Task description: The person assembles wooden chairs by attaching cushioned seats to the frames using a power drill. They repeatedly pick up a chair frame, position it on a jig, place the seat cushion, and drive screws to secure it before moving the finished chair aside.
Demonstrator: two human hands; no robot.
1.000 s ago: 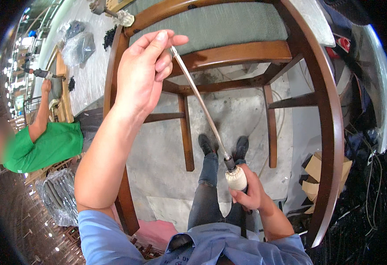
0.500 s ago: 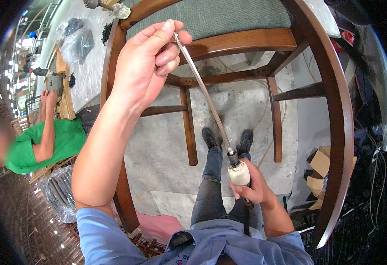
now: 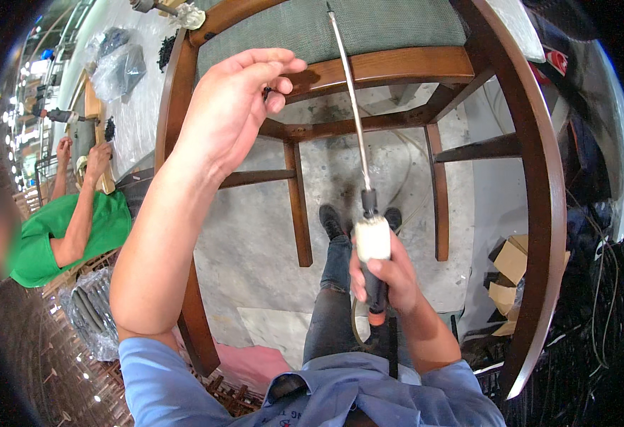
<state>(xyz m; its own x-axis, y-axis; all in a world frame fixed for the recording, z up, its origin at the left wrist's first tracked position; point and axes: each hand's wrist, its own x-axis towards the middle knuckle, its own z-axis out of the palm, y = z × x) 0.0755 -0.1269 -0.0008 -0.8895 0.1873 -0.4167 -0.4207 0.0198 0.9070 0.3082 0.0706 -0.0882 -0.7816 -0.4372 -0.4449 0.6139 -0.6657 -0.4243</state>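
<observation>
The right hand holds a power screwdriver, which points away from the body toward the chair. Its fingers are wrapped around the black handle, with the thumb lying across the near side. The tool has a long, thin, shiny silver shaft that narrows to a dark tip, and a black collar where the shaft meets the body. Below the collar a cream-white wrapping, slightly blurred, covers the front of the body; the butt end is orange-red. The tip lies across the grey-green fabric panel in this view; whether it touches the cloth, I cannot tell.

The left hand is raised beside the shaft, apart from it, in front of the chair's front rail. Its fingers are loosely curled around a small dark piece, too small to name; the forefinger is nearly straight.

The chair is of glossy reddish-brown wood, with curved side pieces, straight legs and crossbars between them. The panel has a coarse weave, framed by wood. To the left, a film-covered desk carries a clear plastic bag and a little black heap.
</observation>
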